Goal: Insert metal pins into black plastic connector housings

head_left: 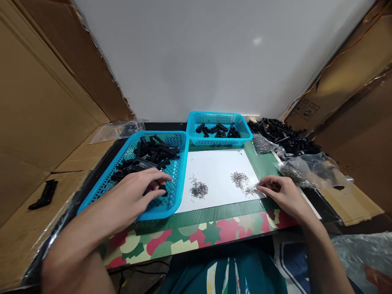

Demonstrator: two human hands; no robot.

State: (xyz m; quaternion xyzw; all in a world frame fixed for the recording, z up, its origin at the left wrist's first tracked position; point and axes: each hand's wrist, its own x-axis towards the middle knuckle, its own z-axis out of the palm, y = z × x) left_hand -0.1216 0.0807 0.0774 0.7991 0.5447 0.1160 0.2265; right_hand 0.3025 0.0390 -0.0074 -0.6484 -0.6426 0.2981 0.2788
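My left hand is inside the near edge of the large blue basket, its fingers curled round a black plastic part that is mostly hidden. Behind it in the basket lies a heap of black plastic parts. My right hand rests at the right edge of a white sheet, thumb and forefinger pinched beside a small pile of thin metal wire pieces. Whatever sits between those fingertips is too small to tell. Two larger piles of wire pieces, one in the middle and one at left, lie on the sheet.
A smaller blue basket at the back holds several black pistol-shaped parts. On the right are a heap of black parts and clear bags of wire pieces. One black part lies on cardboard at left.
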